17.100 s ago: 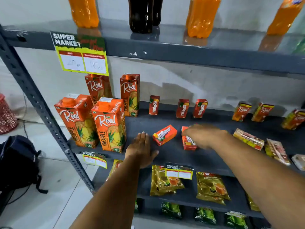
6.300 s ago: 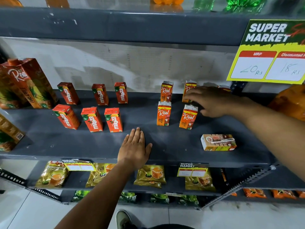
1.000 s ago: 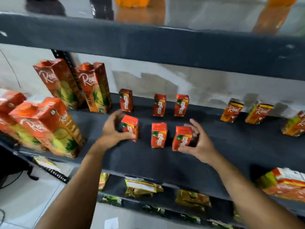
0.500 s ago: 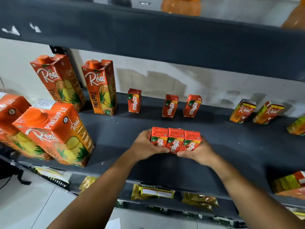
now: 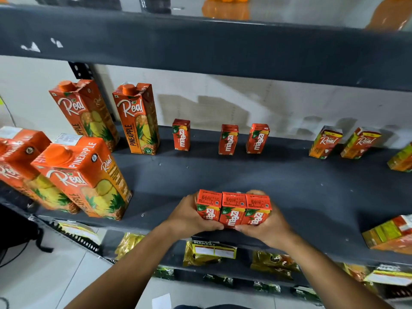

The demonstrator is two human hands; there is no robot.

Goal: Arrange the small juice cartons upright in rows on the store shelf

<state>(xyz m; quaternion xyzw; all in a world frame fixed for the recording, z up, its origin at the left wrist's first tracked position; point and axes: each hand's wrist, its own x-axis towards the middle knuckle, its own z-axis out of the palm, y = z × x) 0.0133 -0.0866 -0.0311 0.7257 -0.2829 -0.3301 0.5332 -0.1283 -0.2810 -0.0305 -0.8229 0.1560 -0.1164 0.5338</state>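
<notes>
Three small red Maaza cartons [image 5: 233,209] stand upright, pressed side by side near the front edge of the dark grey shelf [image 5: 301,186]. My left hand [image 5: 189,216] clasps the left end of this trio and my right hand [image 5: 265,226] clasps the right end. Three more Maaza cartons [image 5: 228,139] stand apart in a row at the back of the shelf. Further right at the back stand small Real cartons [image 5: 325,141], slightly tilted in view.
Tall Real pineapple cartons [image 5: 84,175] fill the shelf's left side, front and back. More small cartons [image 5: 390,235] lie at the right front edge. The upper shelf beam [image 5: 200,45] hangs overhead. Snack packets [image 5: 274,262] sit on the shelf below.
One second ago the front three Maaza cartons stood apart; my hands pushed them together and slid the trio toward the front edge.
</notes>
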